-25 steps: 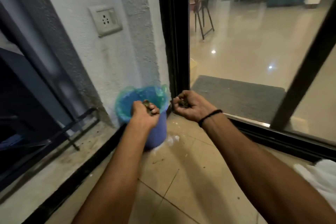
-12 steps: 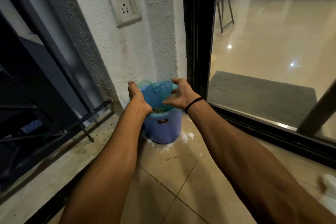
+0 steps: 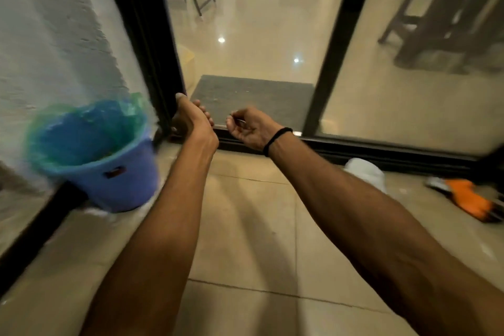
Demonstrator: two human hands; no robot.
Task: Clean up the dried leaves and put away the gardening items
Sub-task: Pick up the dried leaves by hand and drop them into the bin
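Note:
A blue bucket [image 3: 120,174] lined with a green plastic bag stands on the floor at the left, against the white wall. Dried leaves lie in its bottom, blurred. My left hand [image 3: 192,120] hangs to the right of the bucket, near the black door frame, fingers relaxed and empty. My right hand [image 3: 249,127] is beside it with loosely curled fingers and holds nothing that I can see. On the floor at the right lie an orange gardening tool [image 3: 469,198] and a white object [image 3: 365,172].
A black sliding glass door frame [image 3: 338,43] stands ahead with its track [image 3: 381,150] along the floor. Behind the glass lie a grey doormat [image 3: 253,95], chairs and a table. Beige floor tiles [image 3: 251,240] stretch under my arms.
Both hands dropped their leaves into the bucket and drew back to the right. My view swung right, so the bucket now sits at the left and the orange tool shows.

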